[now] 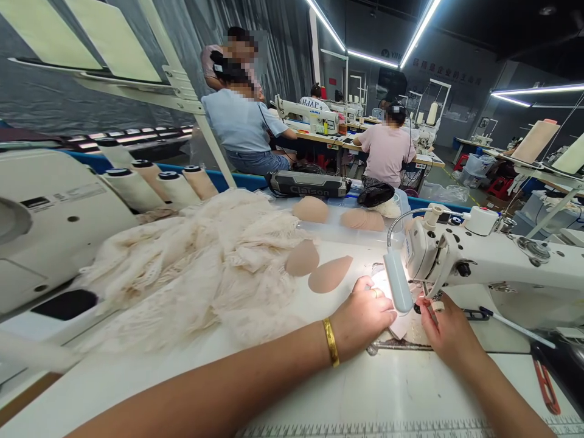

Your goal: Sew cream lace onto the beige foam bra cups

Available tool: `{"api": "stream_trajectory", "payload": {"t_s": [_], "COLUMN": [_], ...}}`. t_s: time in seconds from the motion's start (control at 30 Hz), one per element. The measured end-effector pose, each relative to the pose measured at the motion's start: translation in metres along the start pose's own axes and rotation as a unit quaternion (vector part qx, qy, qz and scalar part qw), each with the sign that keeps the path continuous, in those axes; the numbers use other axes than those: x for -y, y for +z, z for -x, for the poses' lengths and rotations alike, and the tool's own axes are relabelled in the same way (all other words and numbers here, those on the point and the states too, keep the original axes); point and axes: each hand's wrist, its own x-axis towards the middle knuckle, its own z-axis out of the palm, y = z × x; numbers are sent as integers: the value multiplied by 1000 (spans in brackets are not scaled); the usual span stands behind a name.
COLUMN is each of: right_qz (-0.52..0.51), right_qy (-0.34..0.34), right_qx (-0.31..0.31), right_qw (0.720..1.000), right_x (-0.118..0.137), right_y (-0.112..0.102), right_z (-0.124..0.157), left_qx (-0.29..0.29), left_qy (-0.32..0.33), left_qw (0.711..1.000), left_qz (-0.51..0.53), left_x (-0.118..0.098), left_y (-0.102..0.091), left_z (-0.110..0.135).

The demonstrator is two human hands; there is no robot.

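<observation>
One pale piece (pixel 399 330) lay on the white surface (pixel 374 389) under the lit end of the sewing machine (pixel 493 258), between my two grips. My left grip (pixel 362 319) was the nearer, resting over its left side. The end that showed narrowed to a tip aimed back toward my body, so its long axis seemed to run away from me, toward the machine's stitching point. My left fingers were low and partly curled over it, the thumb reaching across; I could not tell whether they pinched it or only pressed it down. My right grip (pixel 449 328) was just beside the piece on its other side, thumb and forefinger drawn close together below the machine's head; whether anything thin was caught between them I could not tell.

Much was hidden. A small lamp (pixel 398 286) hung in front of the stitching point and blocked the needle, and its glare washed out what lay around it. My left fingers covered the piece's far part, so its full outline could not be made out. Two beige teardrop pads (pixel 329 275) lay apart from it, beyond my left wrist, near a heap of cream lace (pixel 219 261) whose folds hid whatever was beneath.
</observation>
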Motion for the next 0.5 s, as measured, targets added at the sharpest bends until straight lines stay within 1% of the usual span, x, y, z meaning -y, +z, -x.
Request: {"api": "stream_trajectory", "payload": {"t_s": [0.17, 0.23, 0.3, 0.37, 0.5], "right_qz": [17, 17, 11, -1, -39], "right_qy": [-15, -31, -48, -58, -65], "right_qx": [-12, -18, -10, 33, 158], "right_qw": [1000, 999, 999, 998, 984], "right_x": [0, 0, 2, 4, 8], "right_y": [0, -2, -7, -13, -21], "right_z": [-1, -2, -4, -5, -6], "left_qx": [7, 8, 8, 10, 17], "left_qy": [-8, -8, -5, -1, 6], "left_qw": [1000, 1000, 1000, 1000, 1000], "left_qz": [6, 6, 11, 15, 19], "left_x": [-1, 1, 2, 1, -8], "left_y": [1, 2, 1, -2, -8], "left_z": [1, 1, 0, 0, 1]}}
